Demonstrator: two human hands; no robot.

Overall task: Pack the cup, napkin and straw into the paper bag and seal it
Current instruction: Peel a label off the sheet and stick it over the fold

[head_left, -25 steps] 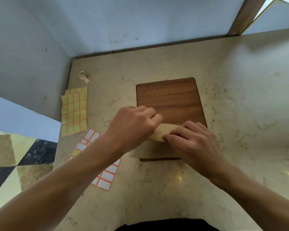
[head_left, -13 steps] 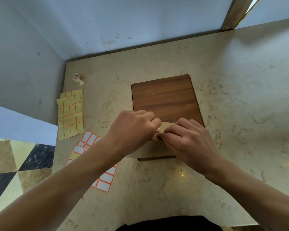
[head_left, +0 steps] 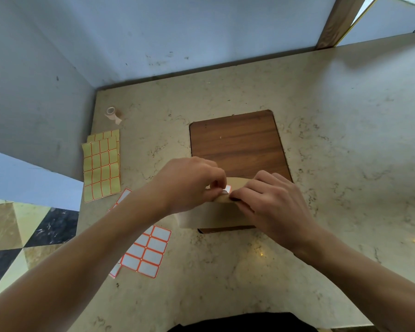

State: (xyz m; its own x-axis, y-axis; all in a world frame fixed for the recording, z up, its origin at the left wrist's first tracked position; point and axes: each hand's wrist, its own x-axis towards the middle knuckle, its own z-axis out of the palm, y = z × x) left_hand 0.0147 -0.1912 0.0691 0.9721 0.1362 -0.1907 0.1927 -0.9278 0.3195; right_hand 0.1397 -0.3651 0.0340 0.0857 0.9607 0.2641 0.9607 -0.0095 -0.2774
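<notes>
A brown paper bag (head_left: 211, 215) stands on the near edge of a wooden board (head_left: 237, 142), its top folded over toward me. My left hand (head_left: 189, 183) pinches a small white sticker with an orange border (head_left: 226, 189) against the folded flap. My right hand (head_left: 271, 202) presses the flap down from the right, fingertips beside the sticker. The cup, napkin and straw are not visible.
Sheets of yellow labels (head_left: 102, 165) and white orange-bordered labels (head_left: 146, 254) lie on the marble counter (head_left: 345, 140) at the left. A small tape roll (head_left: 112, 113) sits near the back left corner. Walls close the back and left.
The sticker has come into view between my fingertips on the flap. My left fingers have shifted slightly while my right hand keeps the fold down.
</notes>
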